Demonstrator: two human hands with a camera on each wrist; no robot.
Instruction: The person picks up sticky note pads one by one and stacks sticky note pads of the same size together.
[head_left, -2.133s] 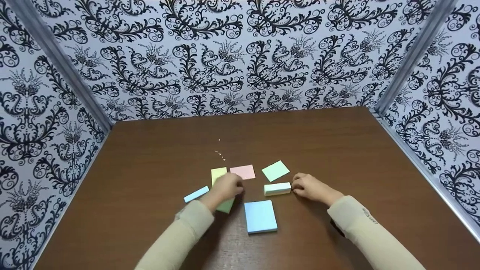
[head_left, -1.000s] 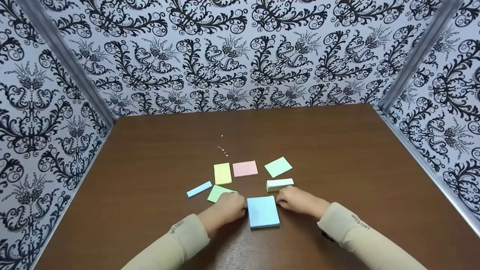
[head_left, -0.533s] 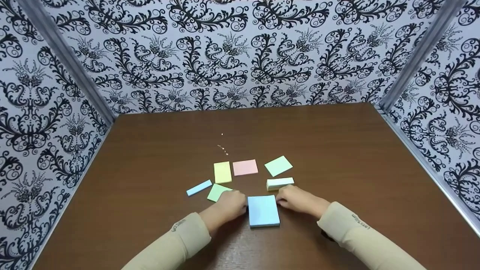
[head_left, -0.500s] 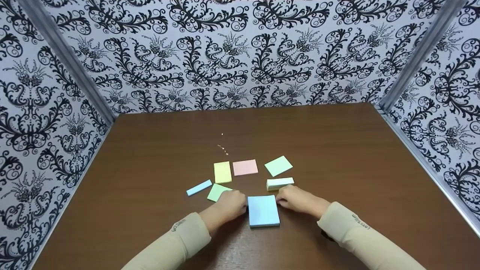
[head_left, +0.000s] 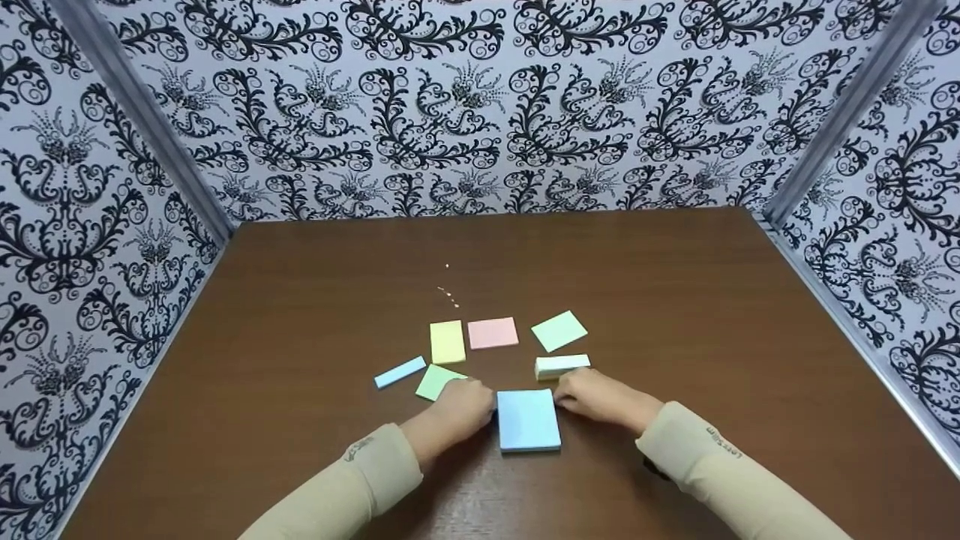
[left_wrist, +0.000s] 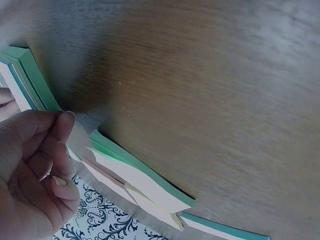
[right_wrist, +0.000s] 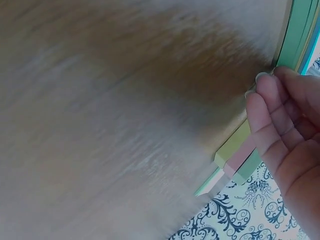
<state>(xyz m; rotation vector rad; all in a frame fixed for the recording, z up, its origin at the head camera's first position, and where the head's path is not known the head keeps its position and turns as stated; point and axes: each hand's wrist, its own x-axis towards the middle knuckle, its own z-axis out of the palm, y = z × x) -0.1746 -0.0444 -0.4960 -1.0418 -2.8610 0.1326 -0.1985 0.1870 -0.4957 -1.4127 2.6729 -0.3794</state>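
Observation:
A square stack of sticky notes [head_left: 529,421], light blue on top, lies on the table between my hands; the left wrist view shows green and other layers in the stack's side [left_wrist: 37,82]. My left hand [head_left: 461,409] grips its left edge with bent fingers, partly over a green sticky note pad [head_left: 437,381]. At the opposite edge, my right hand [head_left: 600,396] holds the stack with thumb and fingertips, as the right wrist view shows. Just behind that hand stands a narrow block of sticky notes [head_left: 562,364], pale on top.
Behind the hands lie a yellow pad [head_left: 448,342], a pink pad [head_left: 493,333] and a pale green pad [head_left: 559,331]. A narrow blue strip pad [head_left: 400,372] sits at the left. Small white crumbs [head_left: 448,295] dot the brown table [head_left: 315,300]. Patterned walls [head_left: 465,112] enclose the back and sides.
Both hands have come inward and nearer to the blue-topped stack, the left from over the yellow and green pads, the right from beside the narrow block. Over the last second they stay nearly still.

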